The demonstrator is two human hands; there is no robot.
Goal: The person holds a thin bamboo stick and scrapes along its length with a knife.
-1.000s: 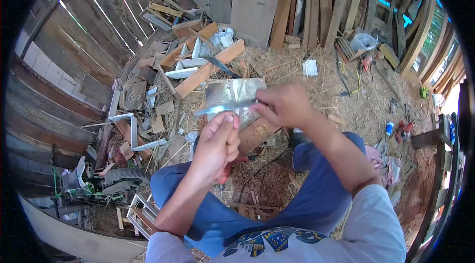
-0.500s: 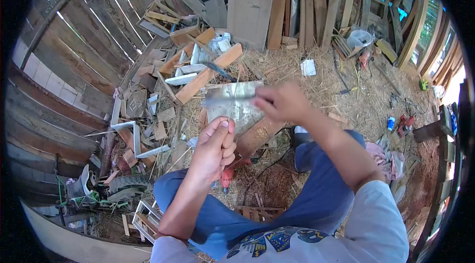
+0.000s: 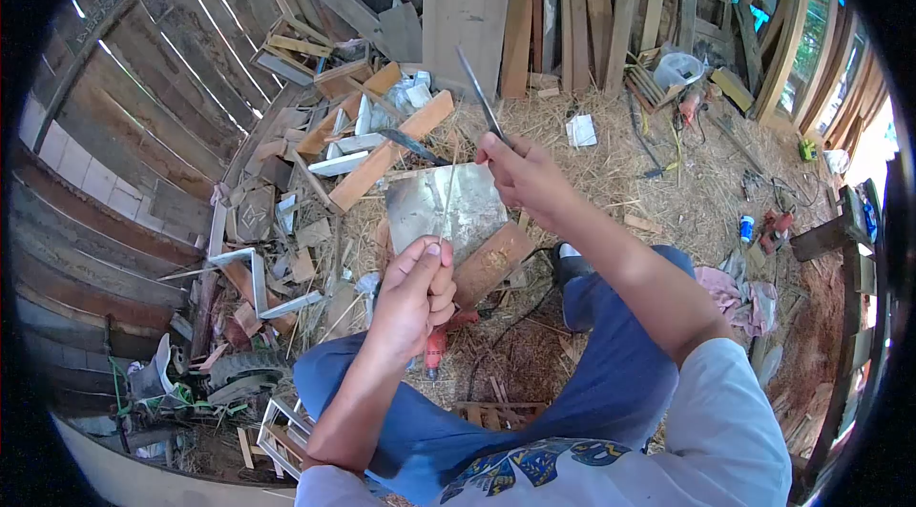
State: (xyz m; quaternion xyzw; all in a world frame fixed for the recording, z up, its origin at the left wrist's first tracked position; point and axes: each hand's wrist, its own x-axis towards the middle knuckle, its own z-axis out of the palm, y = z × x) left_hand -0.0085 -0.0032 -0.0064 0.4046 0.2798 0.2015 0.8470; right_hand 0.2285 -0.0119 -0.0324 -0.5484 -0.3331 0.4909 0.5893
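My left hand (image 3: 412,299) is closed around a thin wooden stick (image 3: 449,194), which pokes up past the thumb and fingertips. Higher and to the right, my right hand (image 3: 527,181) grips a knife (image 3: 477,92) by its handle, the blade tilted up and leftward, apart from the stick. Beyond the left hand a flat, whitish worn board or sheet (image 3: 405,206) lies on the ground. A brown wood block (image 3: 494,265) sits at its near right corner. Between my legs rests a red power tool (image 3: 435,350), partly hidden by the left hand.
Left of the sheet lie an orange-brown plank (image 3: 391,154), a dark flat blade-like piece (image 3: 416,146) and scrap wood. A white angled frame (image 3: 256,283) stands farther left. Boards (image 3: 468,16) lean on the back wall. A white paper piece (image 3: 580,130) lies on straw. A blue can (image 3: 746,228) is at right.
The knife has swung from lying level across the stick, blurred, to pointing upward. My right hand has shifted slightly left and turned; the left hand stays nearly in place.
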